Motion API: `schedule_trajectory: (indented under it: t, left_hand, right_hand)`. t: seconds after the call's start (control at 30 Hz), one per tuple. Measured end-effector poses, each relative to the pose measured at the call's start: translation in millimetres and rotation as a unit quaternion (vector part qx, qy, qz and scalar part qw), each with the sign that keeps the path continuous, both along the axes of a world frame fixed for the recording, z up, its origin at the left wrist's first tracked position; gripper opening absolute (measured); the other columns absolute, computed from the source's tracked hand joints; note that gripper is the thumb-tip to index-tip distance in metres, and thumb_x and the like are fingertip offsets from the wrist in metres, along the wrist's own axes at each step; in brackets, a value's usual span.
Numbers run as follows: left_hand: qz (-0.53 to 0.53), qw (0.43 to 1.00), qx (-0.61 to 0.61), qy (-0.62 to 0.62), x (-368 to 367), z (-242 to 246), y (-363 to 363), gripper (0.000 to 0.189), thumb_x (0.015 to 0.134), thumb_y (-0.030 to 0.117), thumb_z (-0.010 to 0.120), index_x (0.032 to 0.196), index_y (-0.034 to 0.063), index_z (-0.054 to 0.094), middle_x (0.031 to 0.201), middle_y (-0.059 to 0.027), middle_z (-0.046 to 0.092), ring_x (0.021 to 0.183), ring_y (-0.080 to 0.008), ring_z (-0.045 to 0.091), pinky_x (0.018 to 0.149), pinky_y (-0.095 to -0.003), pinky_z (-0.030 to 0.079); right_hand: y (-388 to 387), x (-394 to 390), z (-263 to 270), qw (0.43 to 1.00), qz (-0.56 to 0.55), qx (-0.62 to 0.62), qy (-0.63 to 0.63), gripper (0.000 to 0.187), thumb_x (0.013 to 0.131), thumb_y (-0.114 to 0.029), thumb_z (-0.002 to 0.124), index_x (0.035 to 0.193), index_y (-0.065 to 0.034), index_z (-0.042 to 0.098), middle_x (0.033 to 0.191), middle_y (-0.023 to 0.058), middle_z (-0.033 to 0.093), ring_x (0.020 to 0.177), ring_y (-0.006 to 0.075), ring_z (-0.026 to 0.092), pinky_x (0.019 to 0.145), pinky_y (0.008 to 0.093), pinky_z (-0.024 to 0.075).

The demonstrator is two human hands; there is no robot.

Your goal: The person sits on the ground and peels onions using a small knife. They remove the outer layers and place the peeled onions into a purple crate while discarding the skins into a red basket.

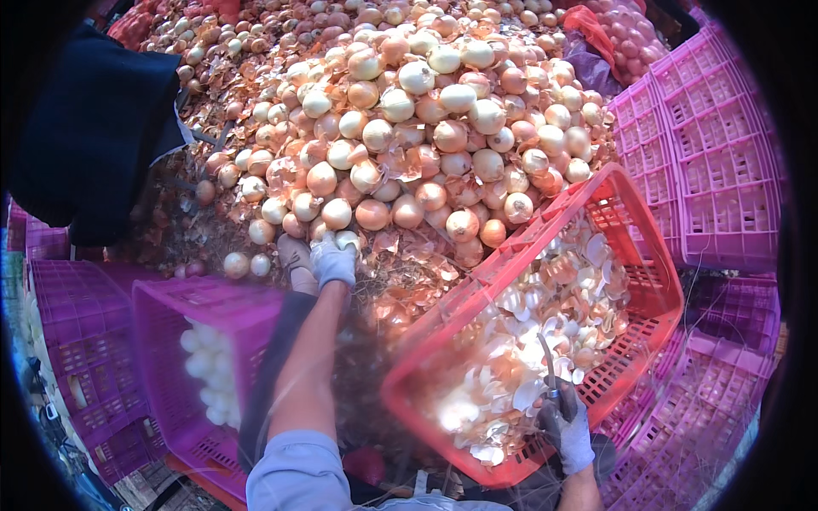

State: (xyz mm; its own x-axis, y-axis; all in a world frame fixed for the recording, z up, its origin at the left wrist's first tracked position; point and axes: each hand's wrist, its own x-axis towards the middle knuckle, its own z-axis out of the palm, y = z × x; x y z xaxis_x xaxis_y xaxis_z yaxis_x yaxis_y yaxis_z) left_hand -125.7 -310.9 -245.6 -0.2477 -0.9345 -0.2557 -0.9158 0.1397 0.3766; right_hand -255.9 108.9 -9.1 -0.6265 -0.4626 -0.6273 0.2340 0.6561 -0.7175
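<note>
A large heap of onions (396,134) lies before me. My left hand (334,260), in a pale glove, reaches to the heap's near edge and touches a pale onion (347,240); its fingertips are partly hidden. In my right hand (569,425), gloved with dark fingers, is a knife with a curved blade (547,358), held over a red plastic crate (664,281). Onion skins and cut pieces (530,358) fill part of this tilted crate. Left of my arm, peeled white onions (211,373) lie in a purple crate (153,358).
Purple crates (722,153) stand stacked at right, with more at lower right (696,409) and far left (83,358). A dark cloth or garment (96,128) hangs at upper left. Red mesh sacks (626,38) lie behind the heap. Loose skins cover the ground.
</note>
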Motion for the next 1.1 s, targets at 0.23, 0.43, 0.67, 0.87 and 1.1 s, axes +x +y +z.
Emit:
schedule_trajectory:
  t: [0.23,0.43,0.67,0.87,1.1]
  left_hand:
    - [-0.043,0.992,0.098,-0.072,-5,16,23,0.068,0.072,0.035,0.070,0.128,0.0052,0.045,0.120,-0.0232,0.055,0.109,-0.0377,0.056,0.093,-0.0428,0.046]
    - [-0.023,0.982,0.174,0.067,18,-2,28,0.065,0.070,0.034,0.072,0.122,0.0007,0.050,0.113,-0.0229,0.060,0.102,-0.0330,0.061,0.086,-0.0395,0.049]
    - [0.099,0.785,0.460,0.402,29,85,46,0.034,0.085,0.029,0.063,0.114,0.0125,0.057,0.097,-0.0075,0.064,0.077,-0.0243,0.066,0.058,-0.0362,0.056]
    - [0.017,0.666,0.523,0.531,52,182,101,0.053,0.082,0.041,0.066,0.124,0.0104,0.052,0.119,-0.0117,0.058,0.115,-0.0299,0.052,0.095,-0.0479,0.046]
    - [0.032,0.503,0.654,0.565,81,248,213,0.066,0.081,0.035,0.063,0.134,0.0015,0.042,0.134,-0.0170,0.049,0.119,-0.0358,0.050,0.103,-0.0458,0.041]
  right_hand:
    - [-3,3,-2,1.000,0.018,0.004,0.018,0.035,0.088,-0.014,0.057,0.121,-0.0020,0.051,0.077,0.0068,0.059,0.061,0.0131,0.057,0.055,0.0277,0.0471]
    - [-1,1,2,1.000,0.017,0.002,-0.018,0.035,0.089,-0.011,0.055,0.122,-0.0015,0.051,0.076,0.0044,0.059,0.061,0.0100,0.056,0.054,0.0257,0.0471]
    - [2,6,7,0.998,-0.018,-0.040,-0.041,0.035,0.090,-0.013,0.057,0.123,-0.0023,0.051,0.076,0.0013,0.056,0.062,0.0073,0.052,0.056,0.0230,0.0453]
    - [5,10,9,0.985,-0.016,-0.161,-0.061,0.038,0.091,-0.018,0.059,0.125,-0.0033,0.051,0.074,-0.0002,0.054,0.061,0.0069,0.052,0.055,0.0219,0.0439]
    - [15,61,29,0.965,0.062,-0.254,-0.026,0.036,0.092,-0.019,0.060,0.125,-0.0039,0.053,0.079,-0.0017,0.054,0.065,0.0063,0.051,0.059,0.0213,0.0428]
